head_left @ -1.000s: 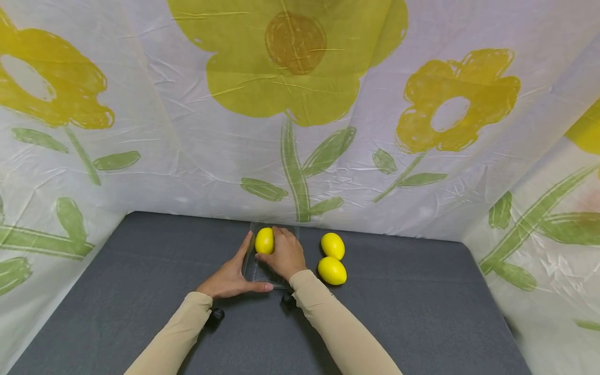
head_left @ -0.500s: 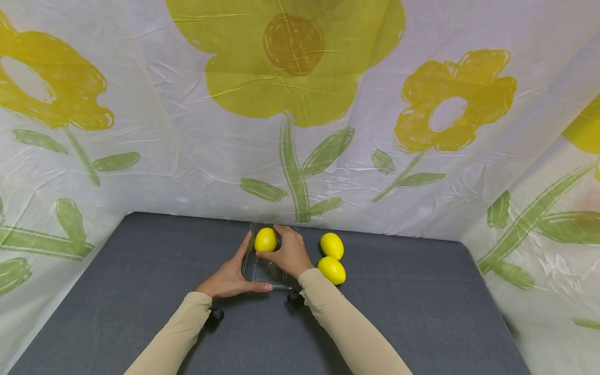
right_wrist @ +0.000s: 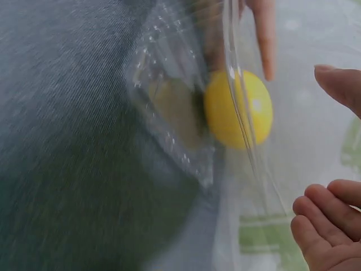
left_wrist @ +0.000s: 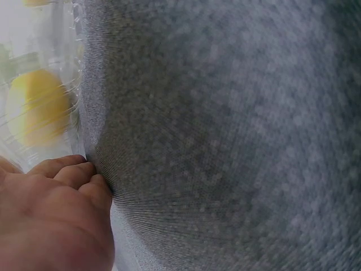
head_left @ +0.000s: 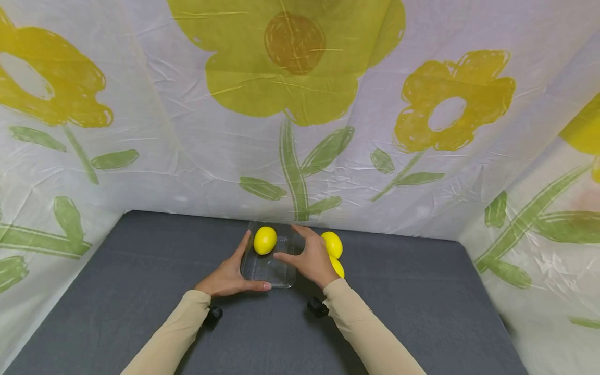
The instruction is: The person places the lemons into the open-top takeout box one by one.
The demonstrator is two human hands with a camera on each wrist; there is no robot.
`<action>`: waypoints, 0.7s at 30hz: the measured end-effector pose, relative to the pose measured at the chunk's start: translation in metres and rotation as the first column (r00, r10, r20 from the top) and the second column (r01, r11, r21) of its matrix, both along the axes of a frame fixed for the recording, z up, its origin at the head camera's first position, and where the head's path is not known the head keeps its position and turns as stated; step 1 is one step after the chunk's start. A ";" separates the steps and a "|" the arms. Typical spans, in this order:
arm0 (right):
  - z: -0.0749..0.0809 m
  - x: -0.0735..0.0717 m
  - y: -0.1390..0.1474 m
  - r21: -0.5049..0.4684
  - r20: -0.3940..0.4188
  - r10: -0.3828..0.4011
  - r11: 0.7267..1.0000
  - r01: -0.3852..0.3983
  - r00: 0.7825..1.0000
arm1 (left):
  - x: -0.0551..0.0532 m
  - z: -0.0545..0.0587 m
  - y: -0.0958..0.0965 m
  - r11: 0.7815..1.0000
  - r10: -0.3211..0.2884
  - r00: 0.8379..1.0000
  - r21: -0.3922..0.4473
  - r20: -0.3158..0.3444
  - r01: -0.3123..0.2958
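In the head view a clear plastic container [head_left: 266, 274] lies at the back middle of the table. One yellow lemon [head_left: 264, 240] rests in its far left part; the left wrist view shows this lemon [left_wrist: 38, 107] through the transparent wall. Along the container's left side stretch the straight fingers of my left hand [head_left: 228, 276], its thumb lying by the near edge. My right hand [head_left: 315, 255] is over the right side with thumb and fingers spread, holding nothing. In the right wrist view its fingers stand apart from the lemon [right_wrist: 240, 110].
Two more lemons lie right of the container, a far one [head_left: 333, 243] and a nearer one [head_left: 337, 267], both partly behind my right hand. A dark grey cloth covers the table [head_left: 412, 302]. A white flower-printed curtain [head_left: 197, 172] hangs behind and at the sides.
My right hand has let go of the lemon inside the container and moved right, now overlapping the two loose lemons. My left hand has stayed at the container's side.
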State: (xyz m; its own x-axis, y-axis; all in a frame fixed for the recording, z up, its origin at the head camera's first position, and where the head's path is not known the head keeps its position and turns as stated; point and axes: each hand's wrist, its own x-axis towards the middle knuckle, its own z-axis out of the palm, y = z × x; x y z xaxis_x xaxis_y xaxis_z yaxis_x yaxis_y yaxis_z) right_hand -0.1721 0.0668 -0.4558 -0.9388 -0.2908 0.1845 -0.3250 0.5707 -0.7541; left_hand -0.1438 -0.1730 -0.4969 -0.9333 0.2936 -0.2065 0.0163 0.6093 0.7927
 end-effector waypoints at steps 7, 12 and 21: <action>0.004 0.017 0.031 -0.008 -0.070 -0.035 0.999 0.035 0.997 | -0.001 -0.001 -0.001 1.000 0.002 1.000 -0.010 -0.002 -0.002; 0.004 0.027 0.050 -0.012 -0.075 -0.092 0.996 0.092 0.993 | 0.000 0.000 -0.002 1.000 0.002 1.000 -0.009 -0.004 -0.002; -0.005 0.039 0.086 -0.019 -0.087 -0.157 0.988 0.156 0.984 | 0.000 -0.001 -0.002 1.000 -0.011 1.000 0.005 -0.008 0.011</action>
